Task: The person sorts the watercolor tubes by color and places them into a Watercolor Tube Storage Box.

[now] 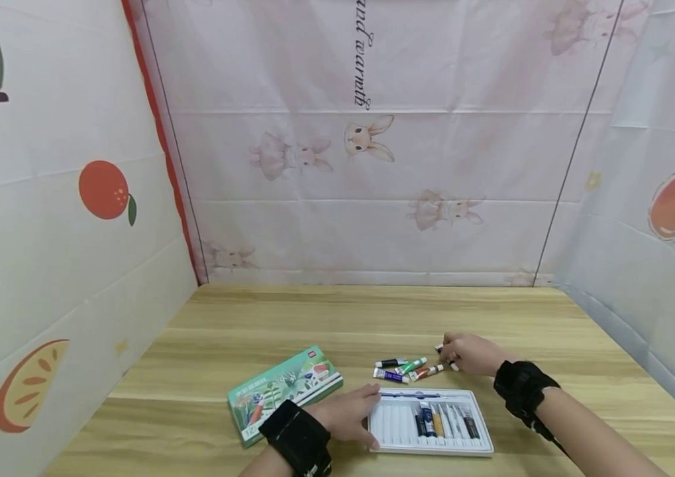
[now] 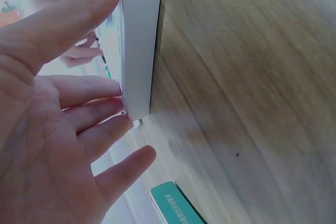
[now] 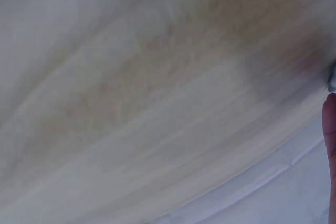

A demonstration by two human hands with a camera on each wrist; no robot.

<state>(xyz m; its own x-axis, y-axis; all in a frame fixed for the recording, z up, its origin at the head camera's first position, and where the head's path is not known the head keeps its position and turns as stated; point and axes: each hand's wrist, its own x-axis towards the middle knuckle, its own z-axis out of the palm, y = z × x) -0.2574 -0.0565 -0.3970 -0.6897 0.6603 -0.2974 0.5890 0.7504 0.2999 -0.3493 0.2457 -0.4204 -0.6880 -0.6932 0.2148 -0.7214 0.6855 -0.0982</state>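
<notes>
White plastic tray, one, head view: part-filled with tubes; left hand spans its left edge, fingers spread, touching without clasping. Right hand, one: fingers pinch a small paint tube past the tray's far edge; loose tubes lie just beside, to the left. Handling note, by judgement: a light pinch near the tube's middle suits best, neighbours undisturbed, tray braced. Left wrist view: thumb and fingertips against the tray's edge, probably steadying enough. Right wrist view: one fingertip beside a blurred dark-and-grey end; pinch firmness cannot be told
</notes>
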